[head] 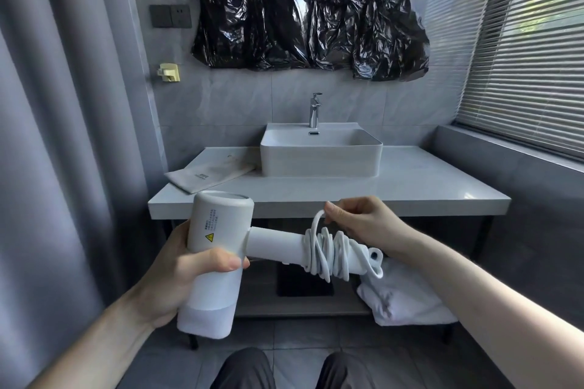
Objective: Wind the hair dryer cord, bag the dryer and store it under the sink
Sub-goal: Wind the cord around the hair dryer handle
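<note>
Near the counter [410, 196], the left hand [177, 271] grips the rigid, smooth hair dryer [218, 249] by its barrel while right hand [357, 218] fingers pinch the limp, springy cord [325, 249], likely to slip off the handle unless held

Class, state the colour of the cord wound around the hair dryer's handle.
White, like the hair dryer itself; the cord shows best in the head view.

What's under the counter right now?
Under the counter a low shelf holds a white folded towel on the right and something dark behind the dryer. The dryer and the hands cover much of the shelf.
</note>
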A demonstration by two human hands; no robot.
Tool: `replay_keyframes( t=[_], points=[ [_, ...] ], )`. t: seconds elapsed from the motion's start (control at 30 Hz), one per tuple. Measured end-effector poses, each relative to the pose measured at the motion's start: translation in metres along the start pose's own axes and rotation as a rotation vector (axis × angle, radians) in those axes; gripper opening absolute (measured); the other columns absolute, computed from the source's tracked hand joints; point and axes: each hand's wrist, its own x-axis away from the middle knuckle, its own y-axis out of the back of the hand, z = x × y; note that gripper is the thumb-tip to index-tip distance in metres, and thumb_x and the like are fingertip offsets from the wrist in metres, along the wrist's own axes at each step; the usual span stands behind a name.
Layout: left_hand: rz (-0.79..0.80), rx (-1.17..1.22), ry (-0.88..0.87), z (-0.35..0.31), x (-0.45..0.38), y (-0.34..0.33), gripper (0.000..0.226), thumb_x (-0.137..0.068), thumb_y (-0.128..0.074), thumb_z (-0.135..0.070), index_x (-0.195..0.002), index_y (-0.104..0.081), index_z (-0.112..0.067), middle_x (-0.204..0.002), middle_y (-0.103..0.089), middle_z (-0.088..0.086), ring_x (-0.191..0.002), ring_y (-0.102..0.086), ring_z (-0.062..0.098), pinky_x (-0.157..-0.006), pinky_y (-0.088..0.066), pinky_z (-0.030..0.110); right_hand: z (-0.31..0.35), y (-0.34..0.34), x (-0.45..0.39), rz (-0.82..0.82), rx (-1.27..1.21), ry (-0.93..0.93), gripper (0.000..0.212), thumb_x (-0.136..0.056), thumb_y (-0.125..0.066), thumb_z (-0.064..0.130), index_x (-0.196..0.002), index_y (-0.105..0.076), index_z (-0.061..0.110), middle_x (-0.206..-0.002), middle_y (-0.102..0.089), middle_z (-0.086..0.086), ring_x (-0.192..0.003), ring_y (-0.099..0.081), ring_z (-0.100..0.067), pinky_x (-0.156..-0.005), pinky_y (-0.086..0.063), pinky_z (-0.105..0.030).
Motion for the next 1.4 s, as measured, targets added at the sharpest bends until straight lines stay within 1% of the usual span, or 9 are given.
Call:
replay_keyframes(
  t=[0.1, 0.23, 0.33, 0.6, 0.73, 0.87, 0.97, 1.1, 1.4],
  points=[
    [-0.020, 0.037, 0.008, 0.001, -0.001, 0.000, 0.055, -0.041, -0.087, -0.030, -0.088, -0.078, -0.002, -0.082, -0.074, 0.024, -0.070, -0.072, 0.028, -0.059, -0.056, 0.036, -0.009, -0.007, 0.002, 0.041, -0.023, -0.021, 0.051, -0.095, -0.071, 0.055, -0.060, -0.059, 0.020, -0.061, -0.047, -0.003, -0.055, -0.038, -0.015, -0.053, -0.031, -0.029],
    [-0.085, 0.105, 0.019, 0.003, -0.005, 0.002, 0.052, -0.048, -0.082, -0.028, -0.092, -0.076, -0.002, -0.085, -0.073, 0.025, -0.067, -0.070, 0.028, -0.058, -0.055, 0.038, -0.020, -0.015, 0.008, 0.067, -0.060, -0.016, 0.040, -0.085, -0.068, 0.032, -0.083, -0.062, -0.008, -0.066, -0.054, -0.015, -0.056, -0.048, -0.025, -0.052, -0.039, -0.032],
    [-0.139, 0.140, 0.027, 0.004, -0.010, 0.002, 0.050, -0.048, -0.081, -0.028, -0.091, -0.076, -0.003, -0.084, -0.073, 0.024, -0.066, -0.068, 0.030, -0.061, -0.055, 0.039, -0.024, -0.031, 0.014, -0.010, -0.029, -0.139, 0.026, -0.100, -0.064, 0.022, -0.090, -0.074, 0.001, -0.060, -0.059, 0.003, -0.051, -0.054, -0.011, -0.048, -0.041, -0.023],
    [-0.371, 0.063, -0.019, 0.008, -0.025, -0.002, 0.058, -0.046, -0.084, -0.028, -0.093, -0.071, 0.002, -0.077, -0.074, 0.017, -0.060, -0.070, 0.024, -0.049, -0.056, 0.037, -0.006, -0.060, 0.053, -0.012, 0.305, 0.072, 0.031, -0.110, -0.052, 0.035, -0.095, -0.076, 0.022, -0.063, -0.061, 0.005, -0.050, -0.047, -0.006, -0.053, -0.041, -0.025],
    [-0.415, 0.034, -0.005, 0.019, -0.030, -0.004, 0.046, -0.058, -0.083, -0.017, -0.096, -0.069, 0.004, -0.077, -0.072, 0.015, -0.064, -0.067, 0.026, -0.053, -0.055, 0.037, 0.000, -0.064, 0.064, -0.070, 0.656, 0.192, 0.029, -0.107, -0.047, 0.038, -0.088, -0.058, 0.019, -0.063, -0.055, 0.008, -0.063, -0.047, -0.019, -0.064, -0.051, -0.042],
    [-0.427, 0.041, 0.039, 0.029, -0.031, -0.007, 0.047, -0.058, -0.083, -0.019, -0.099, -0.071, 0.002, -0.078, -0.072, 0.015, -0.067, -0.067, 0.029, -0.059, -0.056, 0.040, 0.019, -0.057, 0.067, -0.204, 0.730, 0.225, 0.026, -0.098, -0.056, 0.039, -0.114, -0.076, 0.031, -0.097, -0.079, 0.014, -0.096, -0.072, -0.020, -0.081, -0.059, -0.037],
    [-0.432, 0.049, 0.062, 0.035, -0.031, -0.012, 0.048, -0.055, -0.084, -0.021, -0.095, -0.071, 0.001, -0.076, -0.072, 0.013, -0.067, -0.067, 0.028, -0.060, -0.055, 0.040, 0.027, -0.051, 0.064, -0.253, 0.712, 0.263, 0.011, -0.089, -0.068, 0.038, -0.098, -0.073, 0.033, -0.070, -0.064, 0.017, -0.076, -0.069, -0.019, -0.070, -0.054, -0.033],
    [-0.424, 0.043, 0.085, 0.043, -0.029, -0.016, 0.054, -0.051, -0.086, -0.024, -0.096, -0.072, 0.001, -0.075, -0.072, 0.012, -0.063, -0.067, 0.025, -0.059, -0.056, 0.039, 0.027, -0.043, 0.054, -0.274, 0.685, 0.331, 0.021, -0.085, -0.073, 0.047, -0.095, -0.062, 0.032, -0.074, -0.070, 0.012, -0.067, -0.060, -0.016, -0.065, -0.052, -0.034],
    [-0.282, 0.011, 0.170, 0.058, -0.025, -0.013, 0.047, -0.053, -0.084, -0.021, -0.094, -0.071, -0.003, -0.075, -0.070, 0.010, -0.068, -0.064, 0.023, -0.063, -0.052, 0.037, -0.012, -0.056, 0.026, -0.057, 0.769, 0.420, 0.051, -0.105, -0.046, 0.048, -0.153, -0.041, 0.034, -0.122, -0.048, 0.017, -0.112, -0.045, -0.009, -0.102, -0.039, -0.027]
  ],
)
